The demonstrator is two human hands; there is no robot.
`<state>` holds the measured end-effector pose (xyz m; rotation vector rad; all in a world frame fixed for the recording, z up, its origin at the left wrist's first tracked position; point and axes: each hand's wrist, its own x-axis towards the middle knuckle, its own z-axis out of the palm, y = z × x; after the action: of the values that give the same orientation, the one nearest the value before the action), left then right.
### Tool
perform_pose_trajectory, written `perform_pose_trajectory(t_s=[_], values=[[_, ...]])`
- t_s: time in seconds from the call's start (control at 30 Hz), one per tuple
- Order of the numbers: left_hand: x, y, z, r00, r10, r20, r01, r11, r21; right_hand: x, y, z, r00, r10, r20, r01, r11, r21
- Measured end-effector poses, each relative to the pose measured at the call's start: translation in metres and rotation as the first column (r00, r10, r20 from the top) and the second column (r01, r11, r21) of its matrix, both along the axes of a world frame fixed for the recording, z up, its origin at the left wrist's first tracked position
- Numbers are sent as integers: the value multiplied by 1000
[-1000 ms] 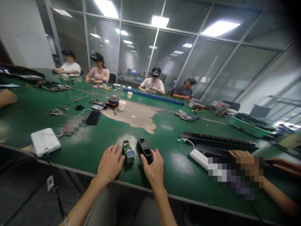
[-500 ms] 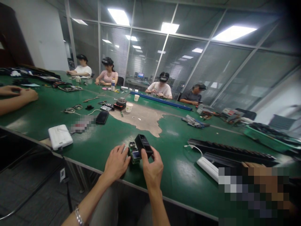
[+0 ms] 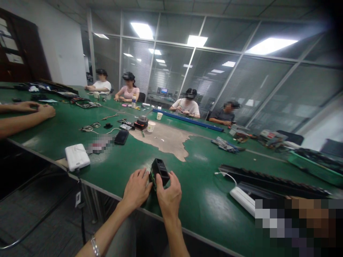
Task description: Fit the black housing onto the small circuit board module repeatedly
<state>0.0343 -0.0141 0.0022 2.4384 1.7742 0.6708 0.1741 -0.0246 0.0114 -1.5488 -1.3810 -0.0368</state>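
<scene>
our right hand [image 3: 169, 191], gripping the black casing [image 3: 158, 167], has brought it up to the green circuit board [image 3: 152, 177], which shows along its left side near our edge of the tabletop [image 3: 202, 189]; we cannot tell whether our left hand [image 3: 137, 187], curved beside the board, grips.

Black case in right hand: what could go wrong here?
The black case hides most of the circuit board, so a snag might go unseen. The left hand sits close beside the board; it could get pinched. The table edge is near, so a slip might mean a drop.
</scene>
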Motion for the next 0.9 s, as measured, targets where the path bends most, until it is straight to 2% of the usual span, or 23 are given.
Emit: perform_pose_trajectory(t_s=[0.23,0.5,0.73,0.9], values=[[-1,2,0,1000,-2,13,2,1000,-11,-4,-3,-7,996,47,78,-47,999,-1],[-1,2,-3,1000,11,9,-11,1000,-20,5,-10,-30,992,71,100,-66,997,-50],[-2,5,-4,1000,-8,5,8,999,-34,8,-10,-33,990,94,102,-85,993,-83],[-1,4,-3,1000,-22,-15,22,1000,-21,11,-12,-32,986,106,127,-99,993,-59]])
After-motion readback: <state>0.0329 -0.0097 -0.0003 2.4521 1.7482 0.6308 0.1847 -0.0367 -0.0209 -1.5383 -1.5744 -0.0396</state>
